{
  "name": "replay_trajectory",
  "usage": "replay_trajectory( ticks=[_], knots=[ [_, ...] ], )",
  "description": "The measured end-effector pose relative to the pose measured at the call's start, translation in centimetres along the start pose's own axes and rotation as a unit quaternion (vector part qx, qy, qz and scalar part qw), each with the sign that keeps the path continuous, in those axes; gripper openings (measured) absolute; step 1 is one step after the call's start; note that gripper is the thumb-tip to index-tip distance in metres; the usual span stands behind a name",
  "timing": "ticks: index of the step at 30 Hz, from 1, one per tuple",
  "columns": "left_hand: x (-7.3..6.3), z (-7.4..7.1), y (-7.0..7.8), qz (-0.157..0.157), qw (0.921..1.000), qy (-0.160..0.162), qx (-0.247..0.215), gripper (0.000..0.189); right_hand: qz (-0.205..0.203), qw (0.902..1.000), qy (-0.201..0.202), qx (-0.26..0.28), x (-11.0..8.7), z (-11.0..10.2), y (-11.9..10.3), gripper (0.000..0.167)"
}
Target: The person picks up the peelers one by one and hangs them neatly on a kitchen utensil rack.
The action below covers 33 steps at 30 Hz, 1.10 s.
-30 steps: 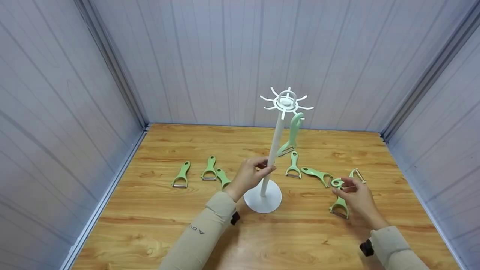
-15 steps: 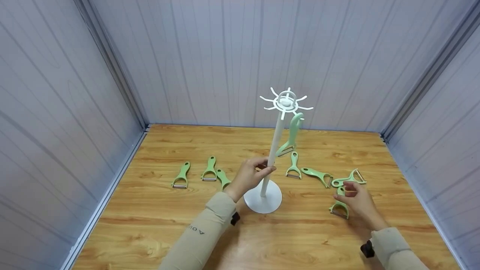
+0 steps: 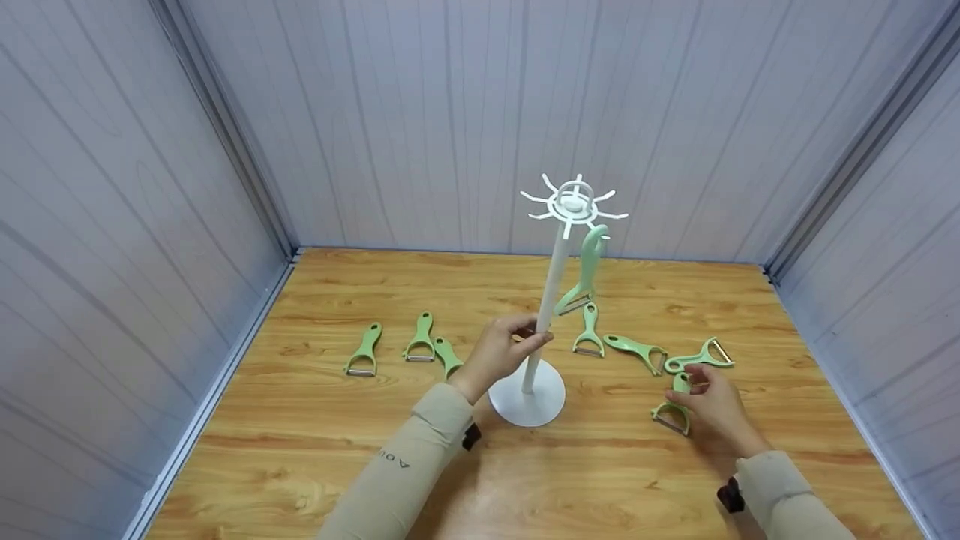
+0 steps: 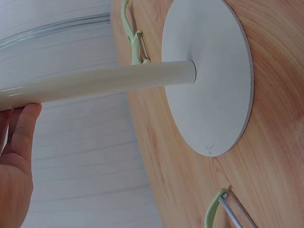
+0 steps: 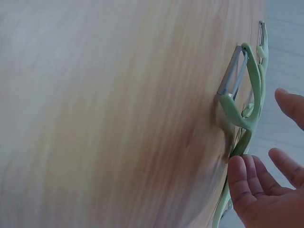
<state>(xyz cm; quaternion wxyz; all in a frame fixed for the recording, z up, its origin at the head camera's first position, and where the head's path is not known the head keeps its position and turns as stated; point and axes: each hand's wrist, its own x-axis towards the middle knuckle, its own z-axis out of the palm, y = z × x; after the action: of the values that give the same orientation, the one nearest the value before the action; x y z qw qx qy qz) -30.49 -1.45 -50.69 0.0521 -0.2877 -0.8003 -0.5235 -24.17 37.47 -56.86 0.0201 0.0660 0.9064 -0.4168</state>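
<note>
A white stand with a round base (image 3: 510,401) rises to a ring of hooks (image 3: 572,208). My left hand (image 3: 499,352) grips its pole (image 4: 109,80) partway up, fingers and thumb around it. One green peeler (image 3: 590,259) hangs from a front-right hook. At the right, my right hand (image 3: 716,401) reaches over a green Y-shaped peeler (image 3: 670,417). In the right wrist view, fingertips (image 5: 240,171) touch this peeler's handle (image 5: 243,142), while the thumb is apart from it. Another peeler (image 3: 701,358) lies just beyond these fingers.
More green peelers lie on the wooden table (image 3: 585,480): one peeler (image 3: 589,330) behind the stand, one peeler (image 3: 637,352) right of it. Left of the stand are a peeler (image 3: 365,351), a second peeler (image 3: 421,337) and a partly hidden peeler (image 3: 448,358). Panelled walls (image 3: 480,127) enclose the table.
The right hand has drawn back from the farther peeler, which lies in place again. The nearer peeler has shifted and turned slightly to the left under the fingers. The left hand stays on the pole.
</note>
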Motion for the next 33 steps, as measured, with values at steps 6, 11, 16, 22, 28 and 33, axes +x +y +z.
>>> replay_trajectory(
  ticks=[6,11,16,22,28,33],
  knots=[
    [0.1,-0.02,0.0,0.0,1.0,-0.002,0.001,0.022,0.014,0.9997,0.003,-0.017,0.08,-0.04,0.33,0.066],
    [0.24,-0.08,0.04,0.009,0.9999,0.001,0.006,0.022,0.011,0.9994,-0.003,-0.033,0.41,0.14,0.37,0.074],
    [0.31,-0.06,0.09,0.011,0.9999,0.001,0.011,0.021,0.008,0.9986,-0.016,-0.049,0.83,0.28,0.12,0.08],
    [0.2,-0.07,0.17,0.003,0.9999,0.001,0.01,0.022,0.003,0.9988,-0.044,-0.022,0.9,0.24,-0.5,0.076],
    [0.05,-0.1,0.22,0.006,1.0,0.002,0.007,0.022,-0.015,0.9984,-0.051,-0.022,0.82,0.21,-0.24,0.069],
    [0.01,0.01,0.16,0.007,1.0,0.001,0.006,0.02,-0.012,0.9981,-0.045,-0.04,0.53,-0.11,0.06,0.061]
  ],
)
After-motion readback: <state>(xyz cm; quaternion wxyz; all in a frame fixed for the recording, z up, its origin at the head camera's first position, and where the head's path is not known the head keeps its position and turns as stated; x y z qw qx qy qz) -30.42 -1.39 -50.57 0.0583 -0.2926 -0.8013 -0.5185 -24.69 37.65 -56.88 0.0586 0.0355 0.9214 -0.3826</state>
